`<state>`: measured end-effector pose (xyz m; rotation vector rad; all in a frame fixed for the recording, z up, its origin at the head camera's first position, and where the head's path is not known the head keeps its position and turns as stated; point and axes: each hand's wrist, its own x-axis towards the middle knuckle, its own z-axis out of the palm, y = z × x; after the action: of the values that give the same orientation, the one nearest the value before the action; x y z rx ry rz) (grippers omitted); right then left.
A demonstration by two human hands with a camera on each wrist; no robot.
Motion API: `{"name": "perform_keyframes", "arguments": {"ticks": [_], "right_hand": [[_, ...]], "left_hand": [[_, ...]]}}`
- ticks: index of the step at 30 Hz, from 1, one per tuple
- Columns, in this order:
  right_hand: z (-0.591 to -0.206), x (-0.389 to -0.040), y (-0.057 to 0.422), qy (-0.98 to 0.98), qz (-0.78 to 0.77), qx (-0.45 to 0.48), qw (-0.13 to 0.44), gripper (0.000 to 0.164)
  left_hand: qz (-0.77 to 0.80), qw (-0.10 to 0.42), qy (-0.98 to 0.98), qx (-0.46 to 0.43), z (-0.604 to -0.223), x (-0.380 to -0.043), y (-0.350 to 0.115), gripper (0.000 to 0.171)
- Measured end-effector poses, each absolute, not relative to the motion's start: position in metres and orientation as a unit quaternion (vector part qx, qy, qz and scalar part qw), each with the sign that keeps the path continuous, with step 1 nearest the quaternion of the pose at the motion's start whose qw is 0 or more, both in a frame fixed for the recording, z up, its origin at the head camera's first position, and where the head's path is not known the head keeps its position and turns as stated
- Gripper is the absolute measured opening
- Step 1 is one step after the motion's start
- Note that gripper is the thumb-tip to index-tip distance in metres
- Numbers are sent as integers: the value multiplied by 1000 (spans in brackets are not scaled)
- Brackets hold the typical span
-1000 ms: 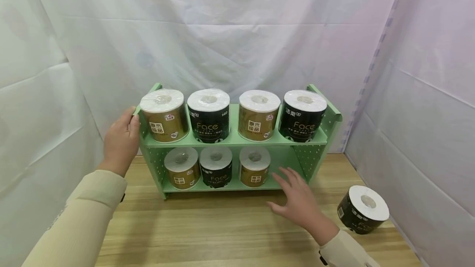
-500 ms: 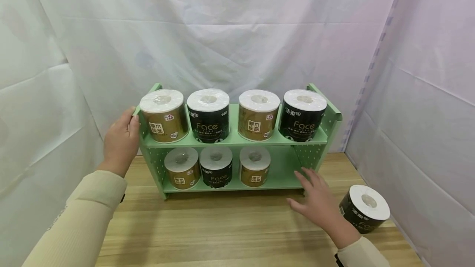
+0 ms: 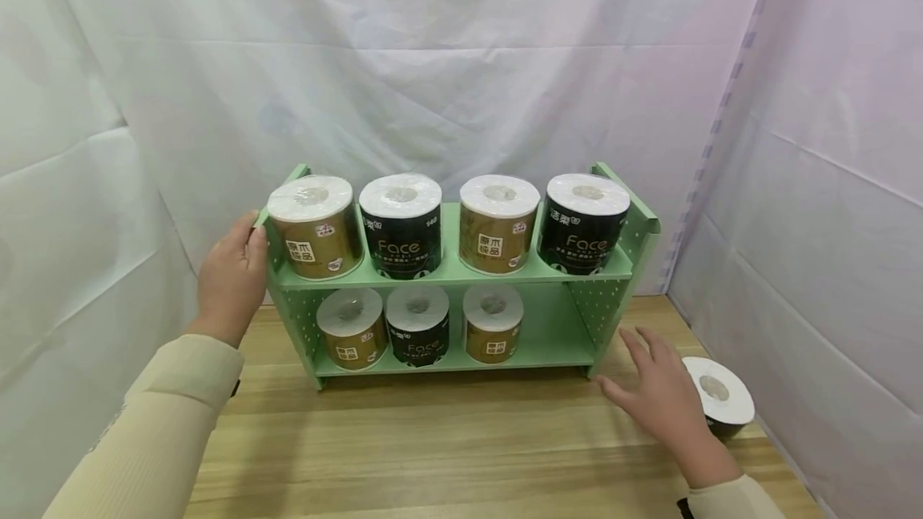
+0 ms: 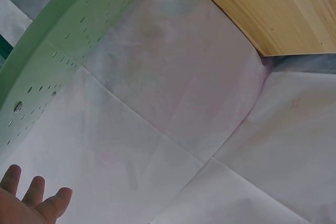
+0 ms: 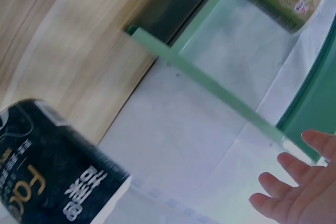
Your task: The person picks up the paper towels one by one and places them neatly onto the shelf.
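In the head view my left hand (image 3: 232,279) rests at the upper left side of a green two-tier shelf rack (image 3: 461,363); in the left wrist view its fingers extend below the perforated side panel (image 4: 58,56). My right hand (image 3: 662,391) hovers, fingers spread and holding nothing, between the rack's right side and a loose black toilet paper roll (image 3: 721,395), partly covering it. That roll's dark wrapper shows in the right wrist view. Gold rolls (image 3: 317,243) and black rolls (image 3: 401,243) alternate along the upper tier. Below stand a gold roll (image 3: 351,343), a black roll (image 3: 418,339) and another gold roll (image 3: 493,339).
The rack stands on a wood-grain table (image 3: 433,439). Pale cloth (image 3: 447,62) hangs behind it and along both sides. The loose roll stands near the right-hand cloth (image 3: 829,263). Bare green board (image 3: 551,335) shows at the lower tier's right end.
My right hand has moved right, from in front of the lower tier to beside the loose black roll, now covering part of it. My left hand keeps its place.
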<state>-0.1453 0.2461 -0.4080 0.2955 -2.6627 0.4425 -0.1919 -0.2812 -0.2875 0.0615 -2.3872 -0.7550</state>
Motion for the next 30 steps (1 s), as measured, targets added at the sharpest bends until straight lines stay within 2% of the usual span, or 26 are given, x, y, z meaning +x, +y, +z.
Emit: {"name": "perform_keyframes", "arguments": {"ticks": [30], "right_hand": [[-412, -133, 303, -976, 170, -38, 134, 77]], "left_hand": [[-295, 310, -903, 30, -286, -192, -281, 47]]}}
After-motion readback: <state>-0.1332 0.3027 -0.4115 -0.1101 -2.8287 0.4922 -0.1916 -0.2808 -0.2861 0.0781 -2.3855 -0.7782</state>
